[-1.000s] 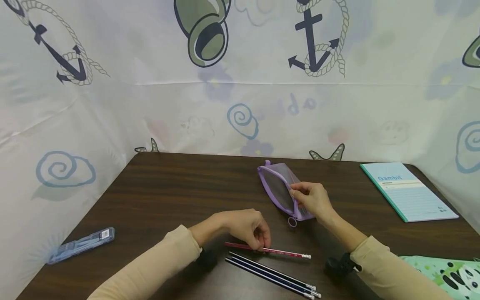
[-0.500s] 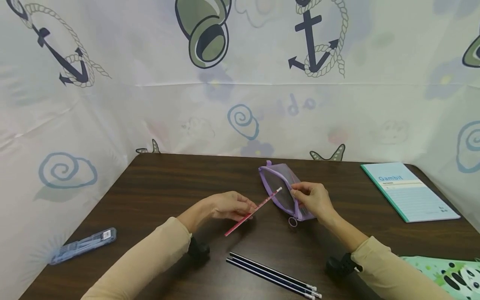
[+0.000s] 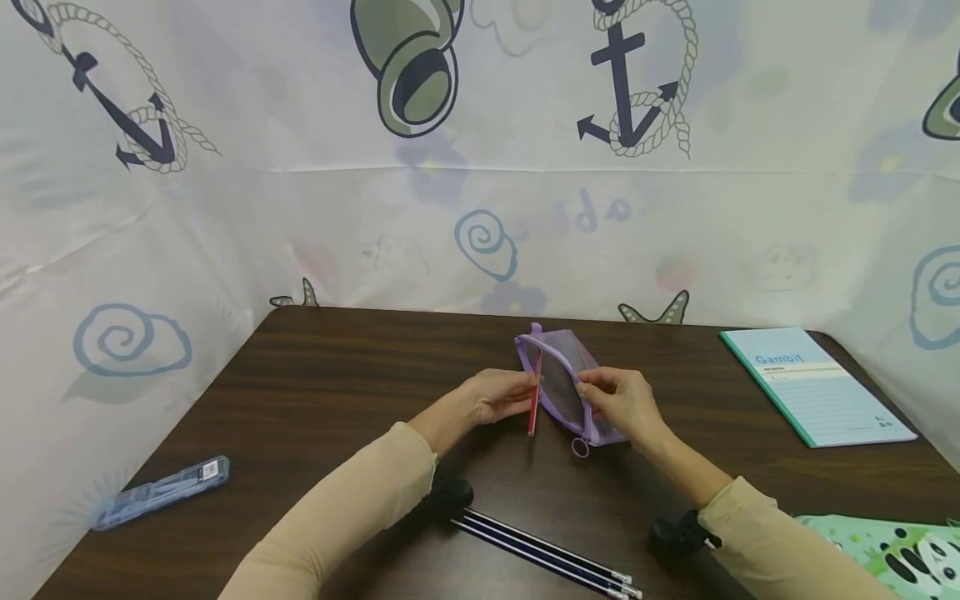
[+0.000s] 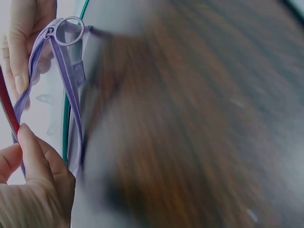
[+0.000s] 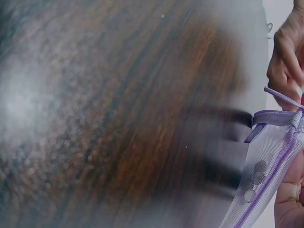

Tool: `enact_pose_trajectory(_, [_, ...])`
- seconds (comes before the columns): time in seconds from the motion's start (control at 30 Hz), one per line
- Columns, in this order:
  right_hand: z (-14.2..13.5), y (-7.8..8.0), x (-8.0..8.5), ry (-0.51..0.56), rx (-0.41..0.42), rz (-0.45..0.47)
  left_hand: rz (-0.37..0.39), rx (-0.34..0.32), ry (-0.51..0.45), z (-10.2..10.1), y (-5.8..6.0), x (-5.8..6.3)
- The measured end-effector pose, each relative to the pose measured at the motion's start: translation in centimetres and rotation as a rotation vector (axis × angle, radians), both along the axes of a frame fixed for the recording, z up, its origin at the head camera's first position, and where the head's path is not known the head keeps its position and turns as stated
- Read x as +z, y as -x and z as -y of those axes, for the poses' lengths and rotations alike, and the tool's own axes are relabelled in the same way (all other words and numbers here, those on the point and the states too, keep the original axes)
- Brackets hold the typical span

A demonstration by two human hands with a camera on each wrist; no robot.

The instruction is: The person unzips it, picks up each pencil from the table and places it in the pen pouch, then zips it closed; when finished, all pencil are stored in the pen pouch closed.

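Observation:
A purple mesh zip pouch point(image 3: 558, 375) stands unzipped near the middle of the table, its ring pull towards me. My right hand point(image 3: 622, 402) pinches the right edge of its mouth. In my left hand point(image 3: 495, 396) a red pencil point(image 3: 534, 408) is pinched, its far end at the mouth of the pouch. The left wrist view shows the thumb and fingers on the red pencil point(image 4: 6, 102) beside the purple zip edge point(image 4: 70, 88). Through the mesh point(image 5: 270, 152) in the right wrist view, small round shapes show.
Several dark striped pencils point(image 3: 543, 557) lie in front of the pouch. A blue clear case point(image 3: 163, 492) is at the left edge. A notebook point(image 3: 817, 385) lies at the back right, and a green panda-print pouch point(image 3: 855, 533) at the front right.
My left hand picked the red pencil up from the table, turned it and carried it forward and right to the pouch mouth. The right hand stays on the pouch edge.

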State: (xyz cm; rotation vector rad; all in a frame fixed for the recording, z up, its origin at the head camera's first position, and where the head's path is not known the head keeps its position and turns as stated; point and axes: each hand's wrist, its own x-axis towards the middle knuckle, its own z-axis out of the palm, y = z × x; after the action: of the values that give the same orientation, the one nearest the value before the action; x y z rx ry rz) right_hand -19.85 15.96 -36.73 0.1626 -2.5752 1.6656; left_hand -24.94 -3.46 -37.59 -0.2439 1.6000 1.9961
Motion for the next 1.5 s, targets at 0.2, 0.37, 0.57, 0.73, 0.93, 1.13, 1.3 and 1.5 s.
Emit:
enact_pose_trajectory(0.2, [0.2,0.0,-0.1,0.011,0.011,0.002,-0.005,0.059,-0.025,-1.8,0.5,-0.4])
enact_pose_trajectory(0.37, [0.2,0.0,-0.1,0.006,0.029,-0.001,-0.048,0.085,-0.023,-2.8,0.4,-0.8])
enact_pose_trajectory(0.57, [0.2,0.0,-0.2,0.002,0.03,0.006,-0.089,0.085,-0.01,-3.3,-0.2,-1.0])
enact_pose_trajectory(0.73, [0.2,0.1,-0.4,0.002,0.018,0.022,-0.09,0.107,-0.042,-3.5,-0.6,-0.9])
enact_pose_trajectory(0.93, [0.3,0.2,-0.4,-0.002,0.025,0.027,-0.084,0.175,-0.065,-4.0,-0.8,-0.9])
enact_pose_trajectory(1.13, [0.2,0.2,-0.3,-0.026,0.027,0.022,-0.106,0.22,-0.059,-4.8,-1.0,-1.0])
enact_pose_trajectory(1.3, [0.0,0.2,-0.4,-0.046,0.041,0.026,-0.095,0.236,-0.042,-4.8,-0.9,-1.1])
enact_pose_trajectory(1.5, [0.3,0.1,-0.3,-0.037,0.061,0.026,-0.087,0.266,-0.066,-5.2,-1.0,-1.1])
